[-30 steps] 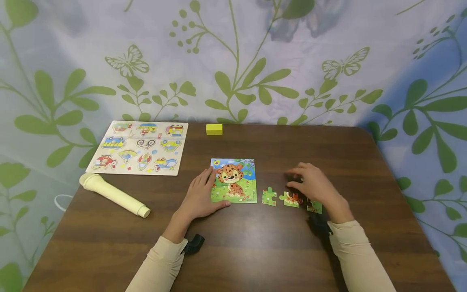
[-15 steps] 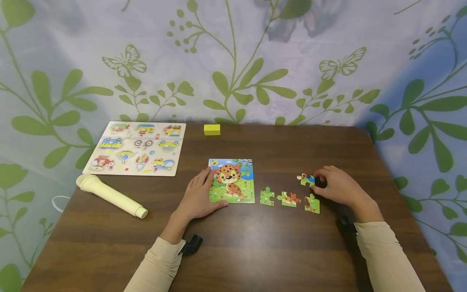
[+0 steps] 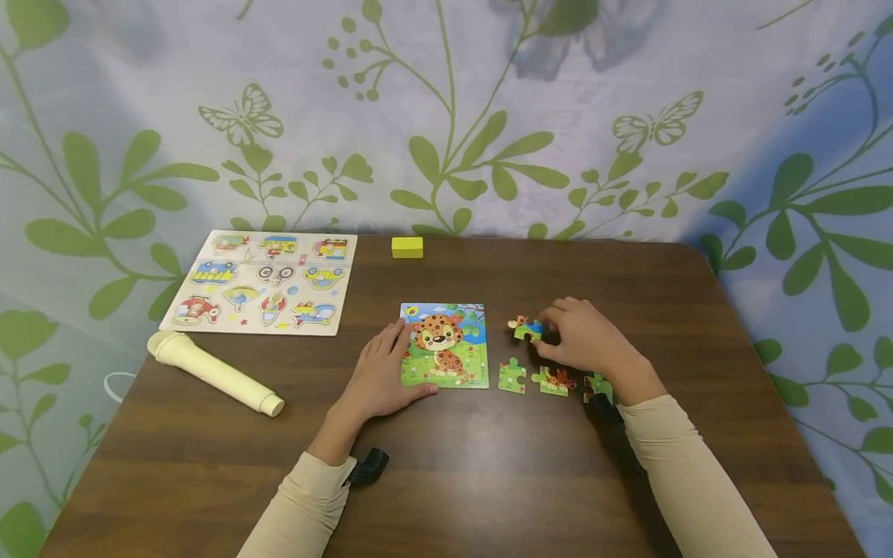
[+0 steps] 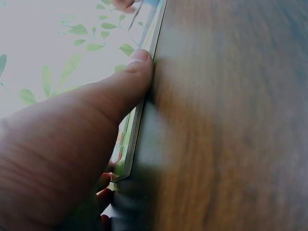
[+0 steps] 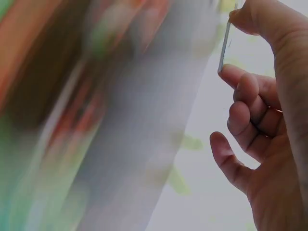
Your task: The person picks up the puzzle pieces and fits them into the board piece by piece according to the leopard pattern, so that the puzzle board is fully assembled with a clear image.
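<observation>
My right hand [image 3: 591, 335] pinches a jigsaw piece [image 3: 528, 330] with blue, green and spotted orange print, close to the right side of a square leopard puzzle board [image 3: 446, 356]. In the right wrist view, the piece [image 5: 224, 47] shows edge-on between thumb and a fingertip, with the other fingers loosely bent. My left hand [image 3: 380, 372] rests at the board's near left corner, its fingers along the left edge and its thumb [image 4: 130, 82] on the near edge. A green piece [image 3: 512, 377], a leopard-body piece [image 3: 554, 380] and another green piece [image 3: 598, 387] lie in a row to the right.
A wooden vehicle peg puzzle [image 3: 261, 283] lies at the back left. In front of it is a cream toy microphone [image 3: 216, 373]. A yellow block [image 3: 408, 248] sits by the table's back edge, against a leaf-patterned cloth [image 3: 446, 116].
The right hand has reached right, picked up the jigsaw piece from behind the row, and brought it left towards the board. The left hand stays at the board.
</observation>
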Demonstrator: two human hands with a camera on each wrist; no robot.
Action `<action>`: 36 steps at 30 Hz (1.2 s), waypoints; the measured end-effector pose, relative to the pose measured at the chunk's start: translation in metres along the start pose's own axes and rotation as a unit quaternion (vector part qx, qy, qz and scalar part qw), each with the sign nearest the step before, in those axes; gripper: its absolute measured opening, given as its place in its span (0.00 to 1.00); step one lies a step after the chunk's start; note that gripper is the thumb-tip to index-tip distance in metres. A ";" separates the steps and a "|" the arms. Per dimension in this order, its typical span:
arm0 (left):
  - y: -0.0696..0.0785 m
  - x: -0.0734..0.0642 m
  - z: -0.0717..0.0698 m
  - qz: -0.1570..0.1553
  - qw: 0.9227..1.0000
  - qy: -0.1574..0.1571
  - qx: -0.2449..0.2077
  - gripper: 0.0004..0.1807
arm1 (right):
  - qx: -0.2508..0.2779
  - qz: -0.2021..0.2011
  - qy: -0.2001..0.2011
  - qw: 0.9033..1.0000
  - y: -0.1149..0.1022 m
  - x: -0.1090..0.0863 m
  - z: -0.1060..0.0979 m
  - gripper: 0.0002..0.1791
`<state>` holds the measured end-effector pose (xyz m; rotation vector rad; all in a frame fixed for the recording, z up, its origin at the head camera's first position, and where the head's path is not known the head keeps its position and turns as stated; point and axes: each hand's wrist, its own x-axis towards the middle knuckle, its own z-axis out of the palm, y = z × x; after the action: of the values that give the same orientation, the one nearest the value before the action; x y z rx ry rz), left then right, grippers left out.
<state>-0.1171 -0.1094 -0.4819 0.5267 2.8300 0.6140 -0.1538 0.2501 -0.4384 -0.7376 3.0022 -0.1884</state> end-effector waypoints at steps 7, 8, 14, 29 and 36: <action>0.005 -0.001 0.000 0.001 1.000 -0.001 -0.008 0.62 | -0.025 -0.073 -0.009 0.997 -0.061 0.033 0.010 0.22; 0.006 -0.001 0.000 0.002 1.000 -0.003 -0.008 0.62 | -0.029 -0.075 -0.010 0.997 -0.065 0.035 0.012 0.22; 0.007 0.000 -0.001 0.007 1.000 -0.005 -0.001 0.62 | -0.055 -0.074 -0.009 0.996 -0.077 0.039 0.018 0.20; 0.002 -0.002 -0.003 0.004 1.000 -0.005 -0.001 0.63 | -0.100 -0.080 -0.031 0.991 -0.103 0.044 0.009 0.10; 0.003 -0.003 -0.004 0.004 1.000 -0.004 -0.009 0.63 | -0.091 -0.088 -0.021 0.992 -0.107 0.043 0.013 0.05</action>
<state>-0.1147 -0.1093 -0.4767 0.5362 2.8139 0.6367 -0.1417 0.1344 -0.4379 -1.0099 2.9415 0.0947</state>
